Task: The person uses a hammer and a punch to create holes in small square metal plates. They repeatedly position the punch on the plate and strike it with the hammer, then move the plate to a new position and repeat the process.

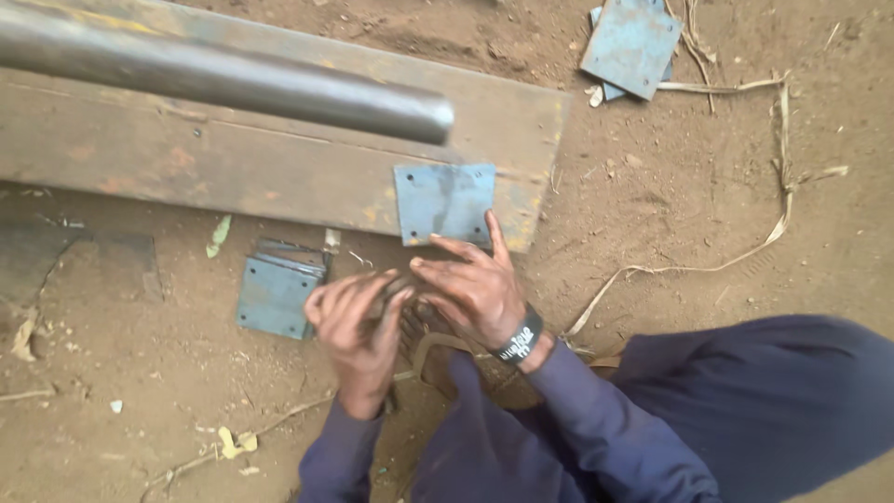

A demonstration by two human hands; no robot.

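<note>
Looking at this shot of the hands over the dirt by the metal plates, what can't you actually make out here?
All in the head view:
- What the left hand and right hand hold between them: motion blur and the fingers cover it.
- The round steel bar and flat steel beam: their length is cut off by the left edge.
- The stack of blue plates: the count is unclear, edges overlap.
- The plates at the top: cut by the frame edge.

L hand (356,328) & R hand (473,284) together, blue plate (444,203) on beam (233,158), plate stack (276,293) on dirt
</note>
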